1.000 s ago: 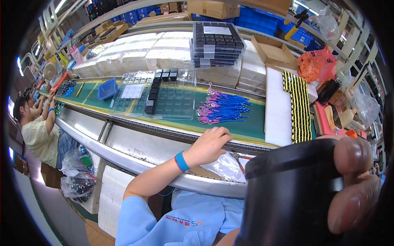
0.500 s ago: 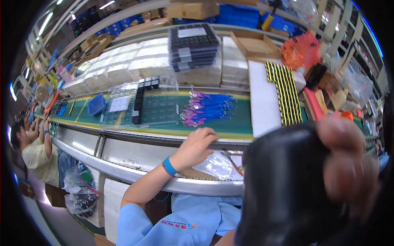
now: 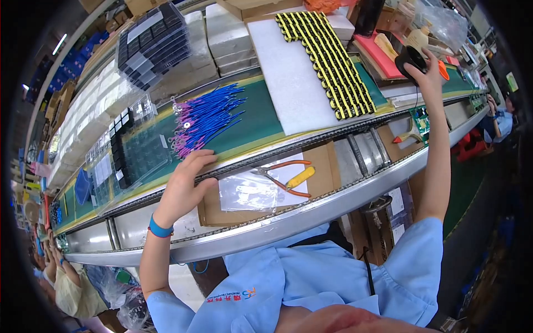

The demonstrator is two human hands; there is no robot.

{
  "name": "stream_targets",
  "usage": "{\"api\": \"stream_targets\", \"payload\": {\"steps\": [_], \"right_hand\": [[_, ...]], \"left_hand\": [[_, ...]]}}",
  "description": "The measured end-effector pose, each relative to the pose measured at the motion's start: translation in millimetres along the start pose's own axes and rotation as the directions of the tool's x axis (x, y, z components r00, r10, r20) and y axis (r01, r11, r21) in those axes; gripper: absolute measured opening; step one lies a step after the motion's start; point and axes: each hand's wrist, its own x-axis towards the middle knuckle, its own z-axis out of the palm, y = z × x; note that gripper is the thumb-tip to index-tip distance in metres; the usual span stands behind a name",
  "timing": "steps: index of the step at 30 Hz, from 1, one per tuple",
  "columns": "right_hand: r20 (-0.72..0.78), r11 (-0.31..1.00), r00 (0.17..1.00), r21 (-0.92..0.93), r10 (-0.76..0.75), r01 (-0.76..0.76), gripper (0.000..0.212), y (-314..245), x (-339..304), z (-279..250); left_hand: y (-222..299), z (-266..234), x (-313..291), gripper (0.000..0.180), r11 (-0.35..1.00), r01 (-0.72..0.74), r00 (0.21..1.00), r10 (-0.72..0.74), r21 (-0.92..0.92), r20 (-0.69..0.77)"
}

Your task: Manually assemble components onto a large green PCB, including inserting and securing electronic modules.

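Observation:
My left hand [image 3: 186, 183] rests at the near edge of the green belt [image 3: 258, 111], thumb apart from the fingers and nothing in it. Just beyond its fingertips lies a bundle of blue wires [image 3: 214, 114] with pinkish sleeves and ring terminals at the left ends. At far right, my right arm is stretched out, and my right hand [image 3: 430, 77] grips a black cup-shaped thing [image 3: 411, 62], its exact kind unclear. Behind that hand lies a red pad [image 3: 383, 55]. Between the hands, rows of black-and-yellow striped parts [image 3: 338, 69] lie on a white foam board [image 3: 283, 100].
A cardboard tray [image 3: 327, 191] below the belt holds orange-handled pliers [image 3: 286, 164], a yellow-handled tool [image 3: 301, 177] and a clear bag [image 3: 247, 194]. Clear plastic trays [image 3: 147, 144] lie left of the wires. Stacked black trays [image 3: 152, 47] stand behind. Green circuit boards [image 3: 421, 123] lie at right.
My right hand has carried the black cup-shaped thing from close before the camera out to the far right of the belt. My left hand remains by the wires; the view has turned right.

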Motion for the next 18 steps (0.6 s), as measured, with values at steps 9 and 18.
{"api": "stream_targets", "payload": {"steps": [9, 18], "right_hand": [[-0.05, 0.94, 0.997, -0.332, 0.061, -0.074, 0.084, 102.6, 74.2, 76.3], [0.117, 0.695, 0.824, -0.479, -0.554, 0.536, 0.091, 177.8, 101.0, 77.1]], "left_hand": [[-4.2, 5.4, -8.5, 0.046, 0.998, 0.056, 0.998, -0.056, 0.006, -0.016], [-27.7, 9.7, -15.7, 0.036, 0.997, -0.078, 0.987, 0.076, -0.012, -0.144]]}}
